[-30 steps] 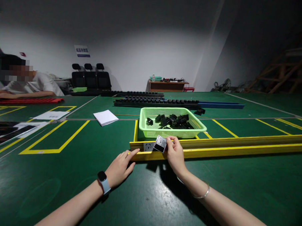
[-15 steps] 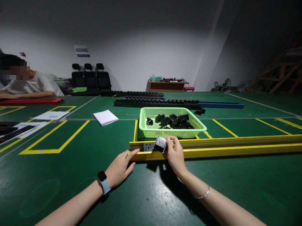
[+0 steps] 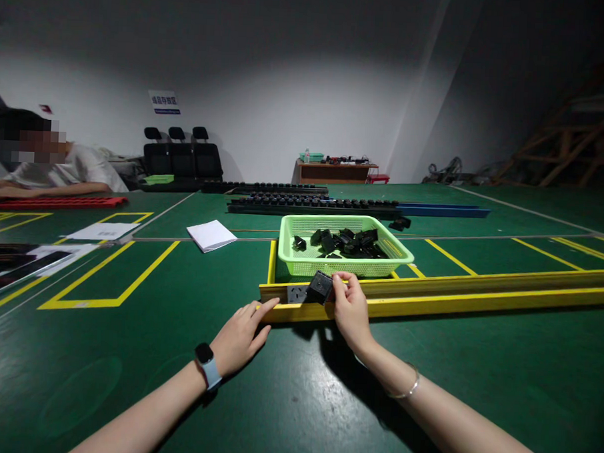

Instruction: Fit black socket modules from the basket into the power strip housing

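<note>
My right hand (image 3: 349, 311) pinches a small black socket module (image 3: 320, 288) and holds it against the long yellow rail (image 3: 454, 296), beside a module (image 3: 297, 294) that sits in the rail's left end. My left hand (image 3: 240, 336), with a smartwatch on the wrist, rests on the green table with its fingers stretched out, the fingertips touching the rail's left end. Just behind the rail stands a light green basket (image 3: 293, 256) with several black modules (image 3: 346, 243) in it.
A white paper pad (image 3: 211, 235) lies left of the basket. Long black rails (image 3: 313, 203) and a blue rail (image 3: 440, 210) lie further back. A person (image 3: 44, 165) leans on the table at far left by a red rail (image 3: 53, 202). Papers (image 3: 101, 230) and dark trays (image 3: 10, 267) lie at left.
The module in my right hand has turned: its pale shiny face showed before, now its dark side faces me and it sits lower on the rail. My left hand has not moved.
</note>
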A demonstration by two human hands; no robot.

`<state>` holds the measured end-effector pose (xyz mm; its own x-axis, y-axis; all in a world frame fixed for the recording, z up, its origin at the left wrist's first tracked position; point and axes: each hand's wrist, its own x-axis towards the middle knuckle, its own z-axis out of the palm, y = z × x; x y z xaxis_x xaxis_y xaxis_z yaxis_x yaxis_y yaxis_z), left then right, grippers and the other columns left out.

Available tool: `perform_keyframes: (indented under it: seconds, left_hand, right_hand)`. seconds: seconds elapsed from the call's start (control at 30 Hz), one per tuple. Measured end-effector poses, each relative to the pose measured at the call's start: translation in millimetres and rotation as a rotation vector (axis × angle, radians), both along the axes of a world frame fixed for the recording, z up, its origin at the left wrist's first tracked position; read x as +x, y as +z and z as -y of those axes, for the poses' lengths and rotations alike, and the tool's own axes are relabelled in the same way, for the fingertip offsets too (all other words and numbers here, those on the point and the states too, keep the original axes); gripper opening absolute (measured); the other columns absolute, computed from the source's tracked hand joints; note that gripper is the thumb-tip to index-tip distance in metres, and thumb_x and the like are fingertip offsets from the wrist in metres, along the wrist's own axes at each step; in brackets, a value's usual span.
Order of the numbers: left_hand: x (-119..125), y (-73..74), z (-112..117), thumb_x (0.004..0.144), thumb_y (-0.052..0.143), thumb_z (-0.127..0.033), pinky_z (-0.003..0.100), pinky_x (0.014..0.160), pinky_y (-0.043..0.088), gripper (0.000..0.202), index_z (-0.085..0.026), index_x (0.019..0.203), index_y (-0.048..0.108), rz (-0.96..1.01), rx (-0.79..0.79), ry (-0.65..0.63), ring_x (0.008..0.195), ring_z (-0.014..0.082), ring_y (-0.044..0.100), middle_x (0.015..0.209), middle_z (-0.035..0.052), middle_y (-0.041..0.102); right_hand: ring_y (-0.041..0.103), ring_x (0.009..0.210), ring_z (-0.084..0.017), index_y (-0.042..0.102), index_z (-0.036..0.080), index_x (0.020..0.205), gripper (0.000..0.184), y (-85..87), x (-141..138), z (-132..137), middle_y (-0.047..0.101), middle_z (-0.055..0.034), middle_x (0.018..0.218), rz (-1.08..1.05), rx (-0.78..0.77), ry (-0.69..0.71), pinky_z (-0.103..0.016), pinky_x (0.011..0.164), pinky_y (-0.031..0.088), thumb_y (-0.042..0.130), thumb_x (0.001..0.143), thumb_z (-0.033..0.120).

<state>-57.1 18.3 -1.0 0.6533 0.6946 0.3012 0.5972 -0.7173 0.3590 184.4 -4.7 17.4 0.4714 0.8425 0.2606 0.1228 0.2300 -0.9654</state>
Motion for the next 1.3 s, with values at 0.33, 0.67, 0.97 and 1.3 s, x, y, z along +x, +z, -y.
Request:
perform_keyframes:
  seconds: [0.33,0.67,0.97,1.3]
  left_hand:
    - [0.5,1.1,0.5,0.094,0.041,-0.024,0.043,0.091,0.046,0.052,-0.028,0.143,0.026,-0.008,-0.016,-0.001,0.1,0.0223,0.052,0.11,0.0077,0.053]
    - [-0.6,0.3,1.0,0.094,0.041,-0.024,0.042,0.091,0.045,0.051,-0.028,0.143,0.027,-0.002,-0.013,0.002,0.1,0.0222,0.053,0.11,0.0071,0.053]
    - [0.1,1.5,0.9,0.093,0.042,-0.024,0.042,0.09,0.047,0.051,-0.028,0.142,0.028,-0.005,-0.001,0.005,0.099,0.0224,0.054,0.108,0.0071,0.054]
    - [0.3,1.3,1.2,0.094,0.041,-0.024,0.042,0.09,0.047,0.05,-0.027,0.142,0.027,-0.022,0.005,0.007,0.098,0.0223,0.054,0.107,0.0073,0.053]
  right_hand:
    - [0.038,0.049,-0.012,0.053,0.023,0.095,0.034,-4.7,2.8,-3.7,0.047,0.0051,0.058,0.061,0.029,0.013,-0.023,0.047,0.029,0.049,0.086,0.055]
    - [0.04,0.051,-0.012,0.053,0.022,0.093,0.033,-2.4,1.9,-2.2,0.047,0.005,0.06,0.082,0.036,0.008,-0.024,0.048,0.031,0.049,0.086,0.054]
    - [0.055,0.06,-0.016,0.054,0.022,0.099,0.03,-2.7,-0.3,-0.8,0.056,0.0026,0.063,0.071,0.059,0.033,-0.026,0.056,0.04,0.049,0.087,0.05]
    - [0.058,0.071,-0.018,0.056,0.022,0.1,0.027,-5.6,1.3,-2.2,0.06,-0.0001,0.075,0.116,0.112,0.014,-0.03,0.068,0.044,0.049,0.089,0.045]
